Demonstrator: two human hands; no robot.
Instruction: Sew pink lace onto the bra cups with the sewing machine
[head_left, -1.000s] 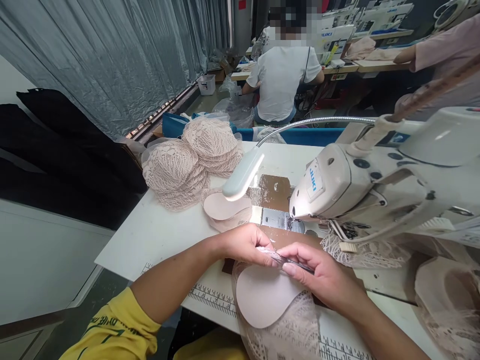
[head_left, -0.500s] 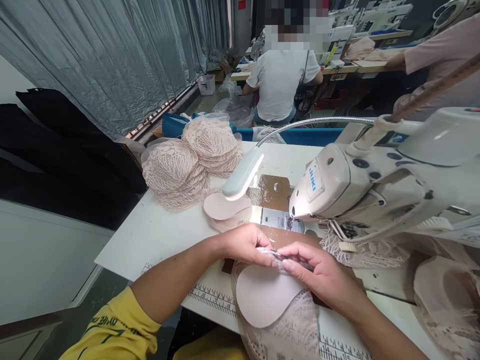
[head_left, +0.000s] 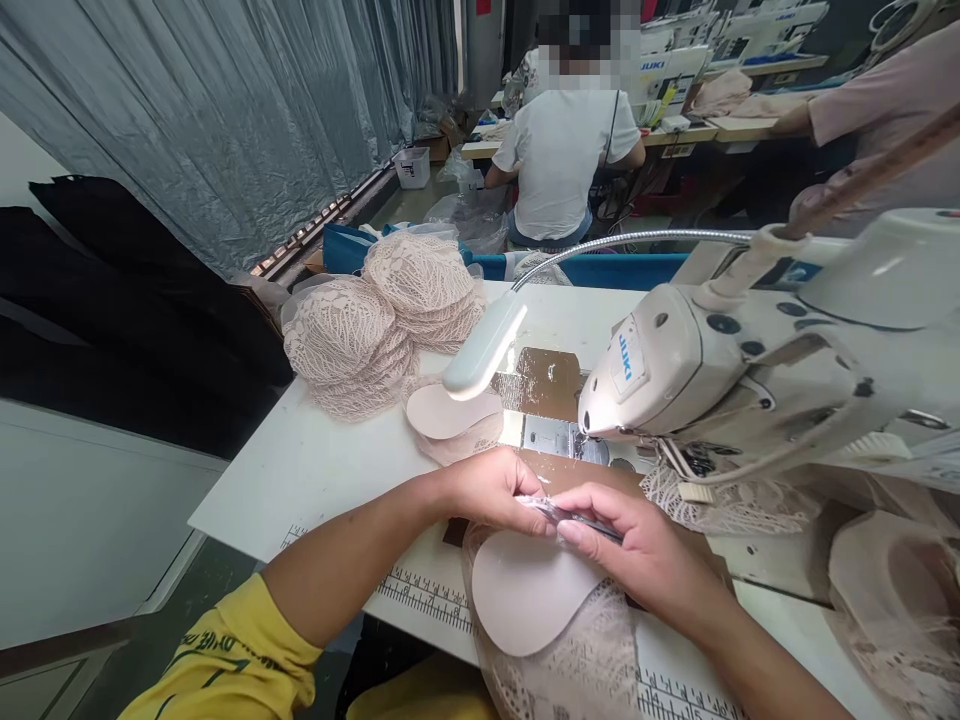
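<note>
A beige lace piece with a smooth, pale bra cup (head_left: pixel 534 592) hangs over the table's front edge, lace fabric (head_left: pixel 577 665) spreading below the cup. At its upper edge, my left hand (head_left: pixel 491 490) pinches the lace between thumb and fingers. My right hand (head_left: pixel 637 545) is closed around a slim, dark metal tool (head_left: pixel 604 530), perhaps thread snips; most of it is covered by the fingers. Both hands' fingertips almost meet at the lace edge. Just beyond them stands the white sewing machine (head_left: pixel 660 370), its needle area above a metal plate (head_left: pixel 551 437).
Stacked lace cups (head_left: pixel 341 345) sit at the back left of the table (head_left: pixel 262 480). Another cup piece (head_left: pixel 454 412) lies left of the needle plate, under a lamp (head_left: pixel 484 350). More lace (head_left: pixel 892 600) lies at right. A co-worker (head_left: pixel 555 165) sits ahead.
My right fingertips have shifted slightly left along the lace edge, and the metal tool shows more plainly between my hands. The cup piece stays almost in place.
</note>
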